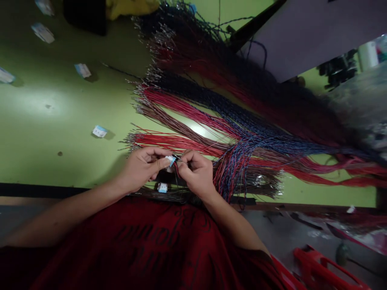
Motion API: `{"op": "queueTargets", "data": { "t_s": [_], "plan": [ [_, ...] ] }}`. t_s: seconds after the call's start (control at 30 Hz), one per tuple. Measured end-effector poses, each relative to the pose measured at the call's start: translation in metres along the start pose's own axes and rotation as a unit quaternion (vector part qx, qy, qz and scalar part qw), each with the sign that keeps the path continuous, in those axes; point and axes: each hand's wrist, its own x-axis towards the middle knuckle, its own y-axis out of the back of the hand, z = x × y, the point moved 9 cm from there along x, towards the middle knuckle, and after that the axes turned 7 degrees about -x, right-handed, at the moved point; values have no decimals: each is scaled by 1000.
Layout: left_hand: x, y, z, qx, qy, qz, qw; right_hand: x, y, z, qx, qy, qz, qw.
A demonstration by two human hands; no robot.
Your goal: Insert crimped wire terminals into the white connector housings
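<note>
Between thumb and fingers, my left hand [142,167] pinches a small blue-and-white plastic connector [170,160]. Right beside it, my right hand [195,169] is closed on thin wires whose ends meet the connector; how deep they sit in it cannot be made out. A second white-and-blue connector [162,187] lies just below the hands, near the table's front edge. Behind my hands stretches a bundle of red wires [175,143] with metal-tipped ends. Brown wires [178,123] and twisted dark blue wires [211,98] fan out farther back.
Several more connectors [99,131] are scattered over the green table [60,108] on the left. A large pile of dark and red wires [242,76] covers the back right. A grey-purple panel [308,32] slants above it. On the floor at right stands a red plastic object [320,266].
</note>
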Motion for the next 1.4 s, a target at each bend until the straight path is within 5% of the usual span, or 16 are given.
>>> {"op": "queueTargets", "data": {
  "t_s": [0.2, 0.37, 0.47, 0.63, 0.9, 1.4],
  "plan": [
    [-2, 1, 1, 22, -5, 6, 1000, -3, 7, -23, -68, 115, 52, 990],
    [-1, -1, 6, 36, -16, -18, 999, 1, -2, 2, 20, -36, -17, 999],
    [0, -5, 6, 59, -6, -55, 997, 3, -7, 7, 55, -72, -48, 995],
    [0, 0, 5, 117, -6, -33, 993, 6, -7, 1, 31, -41, -56, 997],
    [3, 17, 16, 94, -52, 37, 994, 4, 14, -6, -18, 13, 37, 999],
    [6, 3, 7, 10, 7, -30, 999, 7, 12, -6, 13, -1, 9, 1000]
  ]
}}
